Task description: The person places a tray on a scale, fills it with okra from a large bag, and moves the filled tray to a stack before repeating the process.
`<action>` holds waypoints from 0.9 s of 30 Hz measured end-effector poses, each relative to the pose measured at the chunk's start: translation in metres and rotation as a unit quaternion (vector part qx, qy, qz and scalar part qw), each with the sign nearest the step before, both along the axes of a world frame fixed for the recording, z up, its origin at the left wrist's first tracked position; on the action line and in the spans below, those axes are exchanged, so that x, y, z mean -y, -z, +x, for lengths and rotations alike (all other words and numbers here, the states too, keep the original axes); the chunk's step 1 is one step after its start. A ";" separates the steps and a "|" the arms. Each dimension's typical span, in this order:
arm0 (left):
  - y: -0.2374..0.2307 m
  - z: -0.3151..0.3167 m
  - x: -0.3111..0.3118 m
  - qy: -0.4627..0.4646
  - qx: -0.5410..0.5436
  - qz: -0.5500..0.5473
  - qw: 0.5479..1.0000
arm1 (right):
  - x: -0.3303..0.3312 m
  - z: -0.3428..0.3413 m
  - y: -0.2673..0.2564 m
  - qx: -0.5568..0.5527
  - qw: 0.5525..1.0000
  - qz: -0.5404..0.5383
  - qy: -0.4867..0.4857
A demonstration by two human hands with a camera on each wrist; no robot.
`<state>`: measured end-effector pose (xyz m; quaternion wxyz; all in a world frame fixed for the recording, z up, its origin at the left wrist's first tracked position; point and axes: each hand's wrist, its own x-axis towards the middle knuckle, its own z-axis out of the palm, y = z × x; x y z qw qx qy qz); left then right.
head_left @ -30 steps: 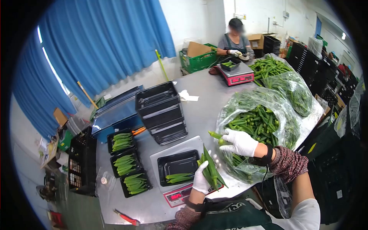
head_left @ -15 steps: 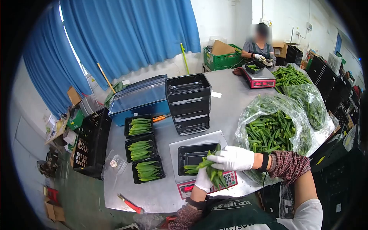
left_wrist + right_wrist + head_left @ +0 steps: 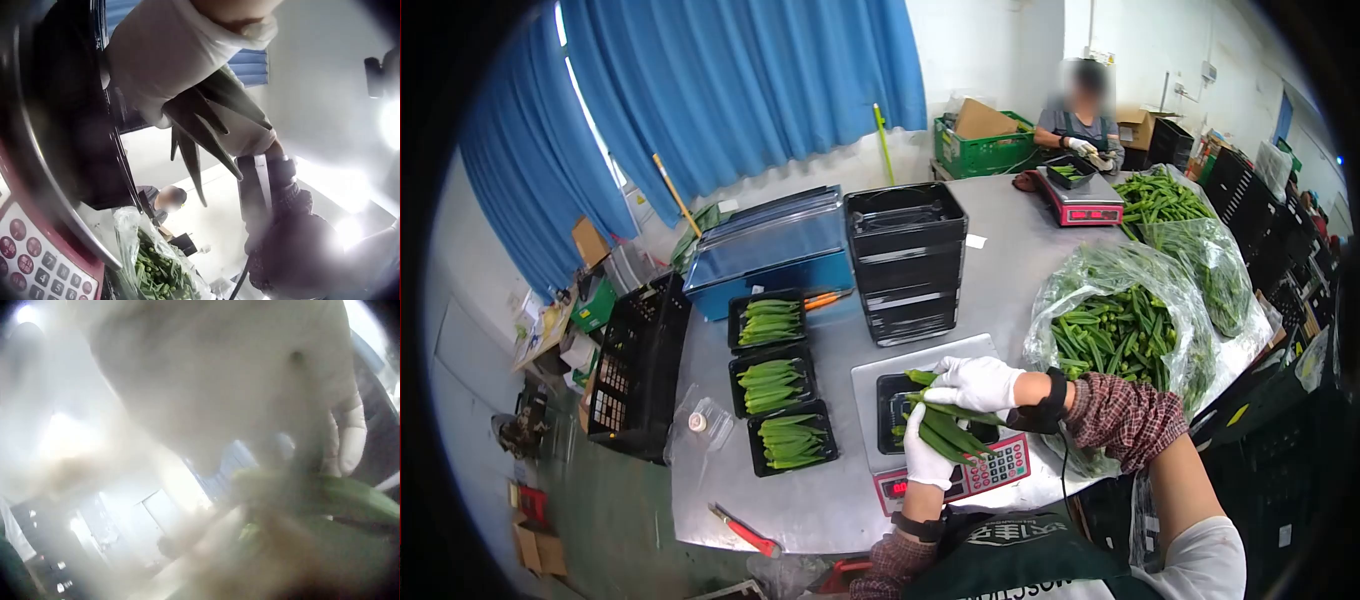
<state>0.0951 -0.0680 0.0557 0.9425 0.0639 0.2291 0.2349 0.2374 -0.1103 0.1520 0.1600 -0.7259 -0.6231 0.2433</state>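
In the head view, my white-gloved left hand (image 3: 928,458) grips a bunch of okra (image 3: 948,436), its pointed tips fanning right. My gloved right hand (image 3: 980,384) reaches across from the right, fingers curled on okra at the bunch's upper end. Both hands are over a black tray (image 3: 887,397), hiding much of it. That tray sits on a red-trimmed digital scale (image 3: 1012,462). Okra tips (image 3: 194,122) stick out past the left glove (image 3: 159,59) in the left wrist view. The right wrist view is blurred, with a green pod (image 3: 356,495) below the right glove (image 3: 231,375).
Left of the scale stand three okra-filled trays (image 3: 785,445). Behind it rises a stack of empty black trays (image 3: 905,265). An open plastic bag of okra (image 3: 1115,335) lies to the right. A red-handled knife (image 3: 745,530) rests near the front edge. Another person (image 3: 1080,125) works at the far end.
My right hand has come left from beside the okra bag, carrying okra, to the bunch in my left hand. Both hands are now farther over the tray. The head view has shifted.
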 end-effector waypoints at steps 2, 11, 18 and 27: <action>-0.001 -0.007 -0.006 -0.015 -0.014 0.005 1.000 | -0.007 0.015 0.025 -0.162 0.987 -0.007 -0.019; 0.004 0.002 -0.007 -0.113 -0.083 0.016 0.990 | -0.019 -0.007 0.053 -0.129 0.987 0.005 -0.091; 0.005 -0.008 -0.005 -0.139 -0.069 0.036 0.987 | -0.042 0.006 0.061 -0.070 0.987 -0.083 -0.116; -0.003 -0.046 0.005 -0.097 -0.071 0.073 0.990 | -0.018 0.018 0.043 0.002 0.997 -0.012 -0.070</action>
